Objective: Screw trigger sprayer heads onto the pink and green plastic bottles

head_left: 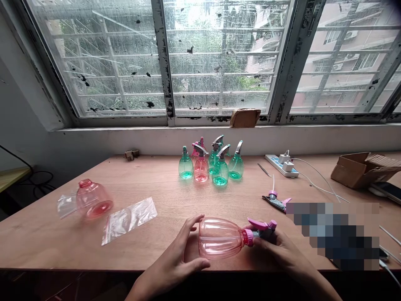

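Wood tabletop [175, 202] is stretching beneath a pink spray bottle [219, 238]. Left of that, a capless bottle [90, 198] is resting. The left hand [177, 248] is curving, fingers spread, around the spray bottle's base; behind it, a peeling window frame [162, 54] is standing; the right hand [278, 246] is gripping its sprayer [265, 226]; rightward, a cardboard box [349, 169] is sitting.

The wooden table [175, 198] bears upright spray bottles [220, 173]; a plastic bag [130, 220]; a power strip [275, 163]
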{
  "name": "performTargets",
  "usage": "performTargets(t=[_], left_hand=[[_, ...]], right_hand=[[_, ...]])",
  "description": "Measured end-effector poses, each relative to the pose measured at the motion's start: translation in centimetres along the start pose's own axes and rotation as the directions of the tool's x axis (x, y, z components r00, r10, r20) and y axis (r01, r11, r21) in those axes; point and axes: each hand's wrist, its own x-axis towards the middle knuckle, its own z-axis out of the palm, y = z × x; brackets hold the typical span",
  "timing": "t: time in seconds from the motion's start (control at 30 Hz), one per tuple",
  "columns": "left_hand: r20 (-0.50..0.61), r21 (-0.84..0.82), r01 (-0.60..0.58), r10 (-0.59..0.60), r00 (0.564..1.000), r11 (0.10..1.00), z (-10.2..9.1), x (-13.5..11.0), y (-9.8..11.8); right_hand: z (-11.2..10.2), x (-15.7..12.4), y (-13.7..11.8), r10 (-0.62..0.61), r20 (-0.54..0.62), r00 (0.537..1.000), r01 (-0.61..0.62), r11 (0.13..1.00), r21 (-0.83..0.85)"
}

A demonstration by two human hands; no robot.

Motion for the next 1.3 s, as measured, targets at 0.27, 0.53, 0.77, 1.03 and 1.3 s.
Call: performTargets(t=[0.27, 0.53, 0.77, 1.03, 1.3], left_hand=[[0.006, -0.097, 0.088, -0.088, 0.996, 0.991, -0.1, 0.0, 0.2], [-0.012, -0.057, 0.030, -0.031, 0.999, 0.998, -0.2, -0.1, -0.5], [-0.043, 0.282, -0.081, 0.097, 0.994, 0.956, 0.1, 0.0, 0.2], [-0.055, 0.355, -0.247, 0.283, 0.957, 0.902, 0.6, 0.4, -0.6], [-0.102, 0.181, -0.114, 0.134, 0.986, 0.977, 0.4, 0.5, -0.1]], right_hand=[[-0.1, -0.1, 0.0, -0.040, 0.035, 0.999, 0.042, 0.998, -0.048], [-0.2, 0.1, 0.0, -0.040, 0.117, 0.992, 0.044, 0.998, -0.035], [-0.7, 0.5, -0.3, 0.021, 0.108, 0.994, -0.018, 0.999, -0.033], [-0.5, 1.0, -0.1, 0.045, 0.104, 0.994, -0.053, 0.996, 0.075], [-0.6, 1.2, 1.1, -0.075, 0.150, 0.986, 0.073, 0.997, 0.019]])
